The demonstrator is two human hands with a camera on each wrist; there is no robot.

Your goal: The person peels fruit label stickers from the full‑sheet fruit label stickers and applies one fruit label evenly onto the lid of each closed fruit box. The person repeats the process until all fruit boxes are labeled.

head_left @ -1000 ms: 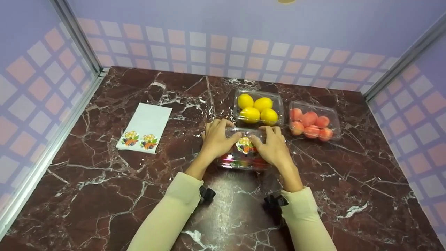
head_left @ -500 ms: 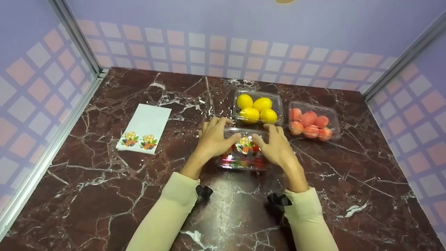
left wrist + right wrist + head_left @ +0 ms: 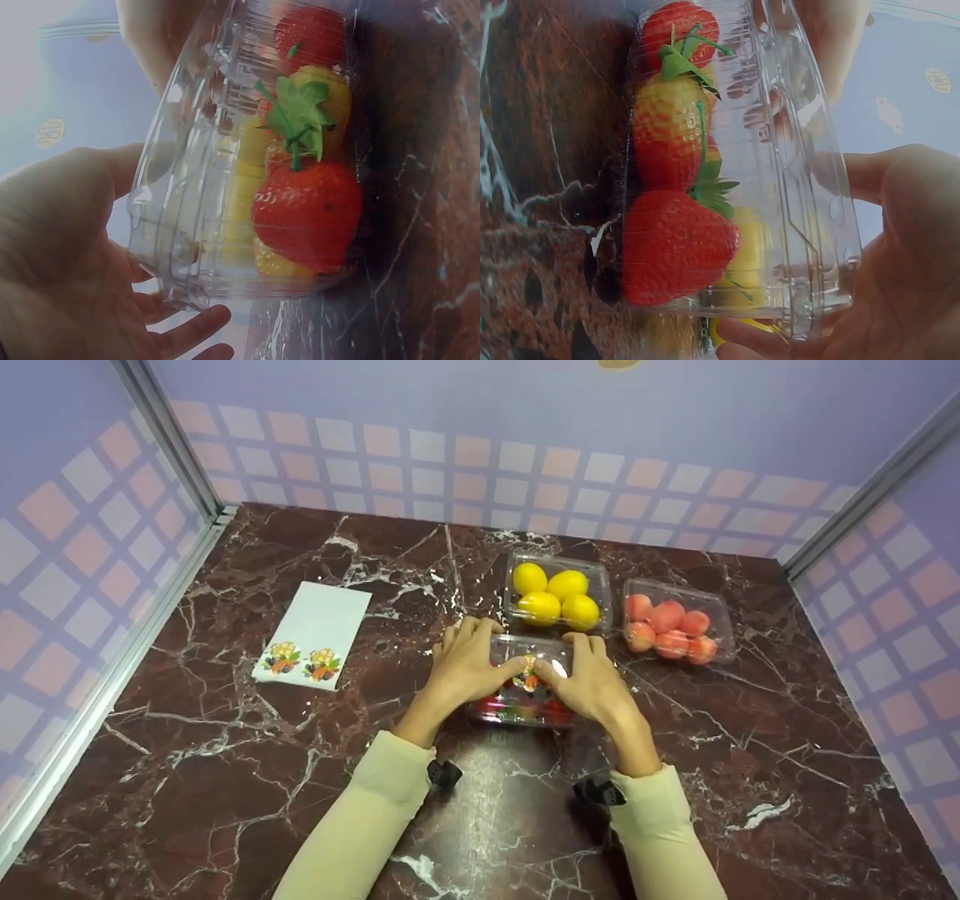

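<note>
A clear plastic fruit box (image 3: pixel 517 718) with its lid down sits on the table between both hands. Red and yellowish strawberries (image 3: pixel 307 217) show through its side in the wrist views. On the lid is a colourful fruit sticker (image 3: pixel 530 682), partly covered by the thumbs. My left hand (image 3: pixel 465 666) holds the box's left side, its thumb lying over the lid onto the sticker and its fingers around the far left corner. My right hand (image 3: pixel 592 679) mirrors it on the right, thumb tip on the sticker's right edge, fingers bent over the far right corner.
Just behind the box stands a clear box of lemons (image 3: pixel 540 607). To its right is another clear box with several reddish-orange fruits (image 3: pixel 667 619). A white sheet (image 3: pixel 319 619) bearing two fruit stickers (image 3: pixel 281 658) lies to the left. Patterned panels (image 3: pixel 450 457) enclose the marble-look table (image 3: pixel 225 780).
Both thumbs have slid inward over the lid and now meet on the sticker, where they lay apart at its sides before. The box has stayed in place.
</note>
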